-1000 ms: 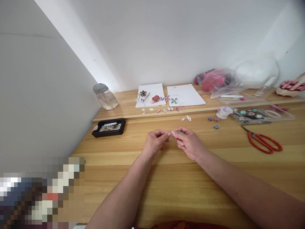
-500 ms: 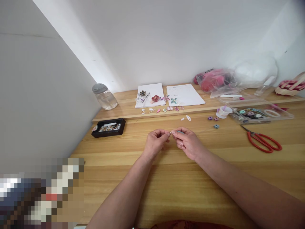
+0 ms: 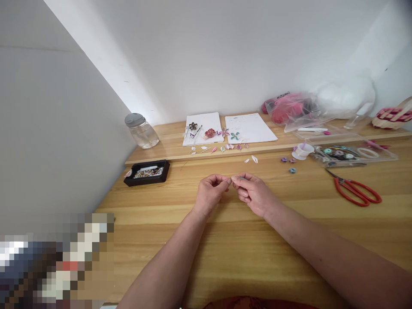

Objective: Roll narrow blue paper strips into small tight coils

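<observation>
Both hands meet above the wooden table (image 3: 151,214), fingertip to fingertip. My left hand (image 3: 212,192) is closed in a pinch of thumb and forefinger; what it grips is too small to make out. My right hand (image 3: 252,192) pinches too, and a sliver of something blue-green shows behind its fingers, mostly hidden. Just beyond the hands lie two small white petal shapes (image 3: 254,159). Along the raised ledge a row of small pink and white petals (image 3: 238,146) sits before a teal flower (image 3: 234,136) and a red flower (image 3: 210,133).
Left stand a black tray (image 3: 167,169) of beads and a lidded water jar (image 3: 141,131). Red-handled scissors (image 3: 357,189), a white ribbon spool (image 3: 302,151), small thread coils (image 3: 292,170) and a clear plastic box (image 3: 386,156) lie right. Paper sheets (image 3: 249,124) rest on the ledge.
The fingertips have shifted very slightly, and less of the blue-green piece shows at the right hand. Everything on the table stays where it was.
</observation>
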Demonstrator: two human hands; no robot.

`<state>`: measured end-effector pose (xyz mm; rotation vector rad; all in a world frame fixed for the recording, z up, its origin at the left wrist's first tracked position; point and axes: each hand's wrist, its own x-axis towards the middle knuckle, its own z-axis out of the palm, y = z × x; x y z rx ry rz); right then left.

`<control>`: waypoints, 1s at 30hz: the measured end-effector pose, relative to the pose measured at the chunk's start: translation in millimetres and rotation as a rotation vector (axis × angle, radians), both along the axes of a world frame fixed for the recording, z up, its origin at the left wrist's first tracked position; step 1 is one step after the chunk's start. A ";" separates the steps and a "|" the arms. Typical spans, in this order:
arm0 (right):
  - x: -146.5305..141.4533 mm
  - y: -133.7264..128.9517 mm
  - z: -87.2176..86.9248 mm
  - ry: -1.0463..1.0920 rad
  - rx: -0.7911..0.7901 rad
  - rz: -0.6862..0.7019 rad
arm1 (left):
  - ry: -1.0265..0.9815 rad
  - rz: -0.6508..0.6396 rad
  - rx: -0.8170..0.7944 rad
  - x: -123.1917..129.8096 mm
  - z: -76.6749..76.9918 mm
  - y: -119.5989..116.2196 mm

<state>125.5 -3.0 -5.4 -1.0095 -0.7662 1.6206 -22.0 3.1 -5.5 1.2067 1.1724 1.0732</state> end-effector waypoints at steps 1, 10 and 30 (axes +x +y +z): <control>0.0 0.0 0.2 -0.001 -0.001 -0.003 | -0.006 0.004 -0.001 0.3 0.0 0.0; -1.6 -1.5 1.5 -0.009 0.008 0.000 | -0.009 0.027 0.032 -1.0 0.5 0.3; -9.4 -16.8 10.9 -0.534 0.257 -0.007 | 0.035 0.150 0.113 -12.5 8.5 9.4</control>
